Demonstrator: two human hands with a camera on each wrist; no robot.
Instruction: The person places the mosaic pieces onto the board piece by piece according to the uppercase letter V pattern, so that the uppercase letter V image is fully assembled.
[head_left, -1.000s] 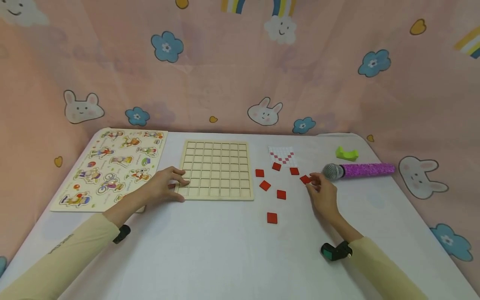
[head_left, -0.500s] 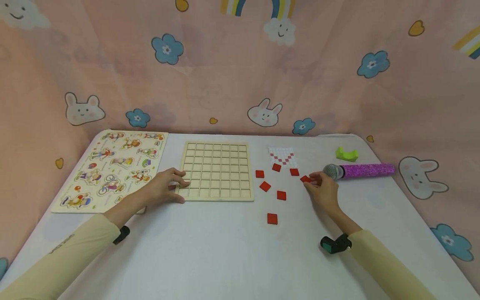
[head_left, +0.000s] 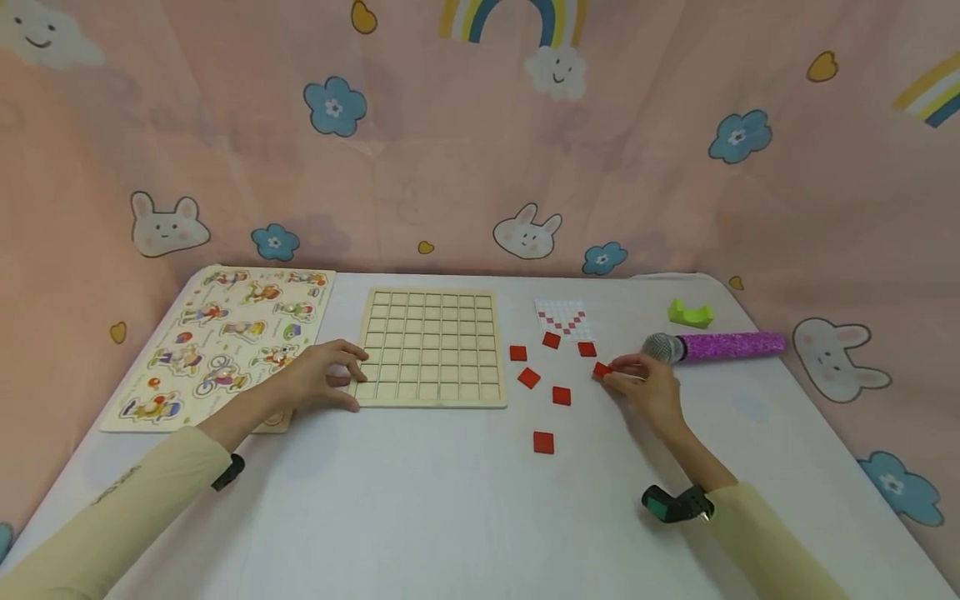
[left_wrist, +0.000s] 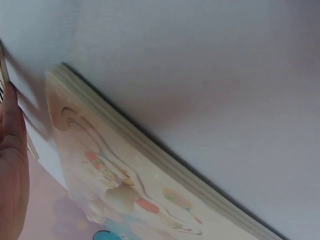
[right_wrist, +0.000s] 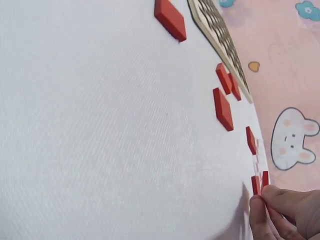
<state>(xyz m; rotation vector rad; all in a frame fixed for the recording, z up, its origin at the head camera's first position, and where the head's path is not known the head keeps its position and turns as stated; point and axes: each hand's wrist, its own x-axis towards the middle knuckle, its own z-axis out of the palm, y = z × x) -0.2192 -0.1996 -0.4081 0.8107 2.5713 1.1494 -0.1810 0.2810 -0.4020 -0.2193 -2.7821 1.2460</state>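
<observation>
A square wooden grid board (head_left: 429, 350) lies flat on the white table. My left hand (head_left: 318, 375) is at its left edge, fingertips at the rim and thumb near the front left corner; contact is hard to tell. To the right, my right hand (head_left: 651, 390) pinches a red square tile (head_left: 602, 370) between thumb and fingers, at or just above the table. Several other red tiles lie loose between the board and this hand, among them one in front (head_left: 543, 442) and one at the back (head_left: 551, 340). Behind them lies a small pattern card (head_left: 561, 317) with red squares.
On the left lies a wooden picture puzzle board (head_left: 243, 329), partly behind the left forearm. Close behind the right hand is a purple glittery microphone (head_left: 731, 346). A green curved block (head_left: 691, 313) sits behind it. A pink patterned cloth (head_left: 420, 167) hangs at the back.
My right hand has drawn the pinched tile slightly left and nearer. My left hand has shifted a little left, its fingertips back from over the board to its edge.
</observation>
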